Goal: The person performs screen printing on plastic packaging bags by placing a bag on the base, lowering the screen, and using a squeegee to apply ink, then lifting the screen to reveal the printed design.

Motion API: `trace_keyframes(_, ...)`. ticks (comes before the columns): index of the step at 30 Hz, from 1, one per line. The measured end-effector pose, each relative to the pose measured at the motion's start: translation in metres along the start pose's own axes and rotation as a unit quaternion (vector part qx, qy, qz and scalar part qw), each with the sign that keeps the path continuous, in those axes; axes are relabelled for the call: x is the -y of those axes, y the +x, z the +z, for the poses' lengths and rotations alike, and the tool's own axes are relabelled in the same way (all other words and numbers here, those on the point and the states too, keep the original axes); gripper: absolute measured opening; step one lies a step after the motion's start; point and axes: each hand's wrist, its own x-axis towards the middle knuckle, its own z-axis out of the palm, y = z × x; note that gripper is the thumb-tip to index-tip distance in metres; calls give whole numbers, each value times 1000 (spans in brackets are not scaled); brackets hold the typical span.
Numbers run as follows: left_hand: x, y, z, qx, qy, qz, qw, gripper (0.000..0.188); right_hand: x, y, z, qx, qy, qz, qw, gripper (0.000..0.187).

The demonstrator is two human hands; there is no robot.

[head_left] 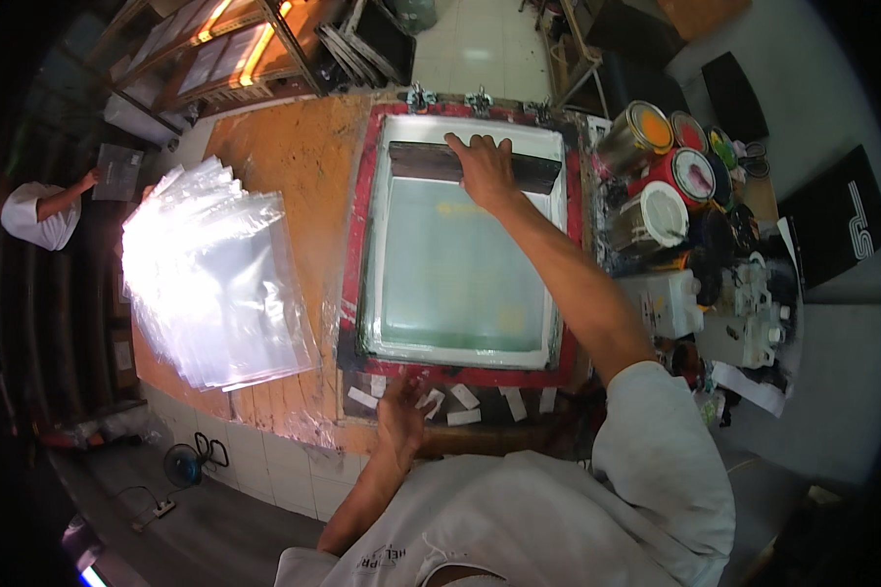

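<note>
A screen-printing frame (575, 293) with a red border lies on the wooden table, its pale green mesh (460, 264) edged in white. Across the far end of the mesh stands a long dark squeegee (421, 160). My right hand (485, 168) is closed over the squeegee's top edge, the arm reaching across the frame's right side. My left hand (401, 416) is at the near edge of the frame, fingers apart and partly blurred, with nothing visible in it. Small white strips (464, 396) lie about it on the table's near edge.
A fanned stack of clear plastic sheets (220, 284) covers the table's left part. Metal clamps (478, 101) line the frame's far edge. Open paint cans (664, 213) and white plastic bottles (754, 303) crowd the right. Another person (44, 213) holds a sheet at far left.
</note>
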Motion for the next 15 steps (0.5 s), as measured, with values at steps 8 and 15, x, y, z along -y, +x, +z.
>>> trace_keyframes(8, -12, -15, -9, 64, 12, 31, 997, 27, 85, -185, -80, 88, 132, -68, 985, 80)
trace_keyframes(15, -69, -61, 28, 202, -41, 125, 971, 12, 138, -239, -159, -137, 16, -60, 989, 64)
